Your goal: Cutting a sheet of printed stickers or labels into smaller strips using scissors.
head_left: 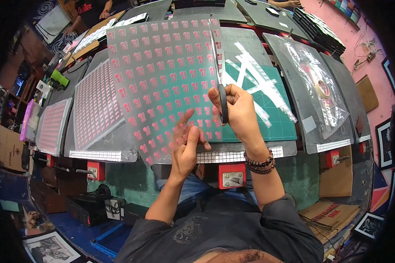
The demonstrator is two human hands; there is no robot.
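A translucent sheet (162, 65) printed with rows of small pink-red logos is raised over a green cutting mat (281, 96). My left hand (186, 149) grips its lower edge, thumb in front and fingers showing faintly behind the film. In my right hand (237, 109) are black-handled scissors (223, 103), their blades pointing away from me along the sheet's right side, where a narrow printed strip lies beside them. Several cut white strips (243, 72) lie crossed on the mat to the right of the scissors.
Printed sheets (98, 101) lie on the left board, with a stack (52, 127) farther left. The right board holds bagged film and a tape roll (322, 88). Black stacked items (320, 30) sit at the back right. Two other people (92, 13) (289, 3) stand across the boards.
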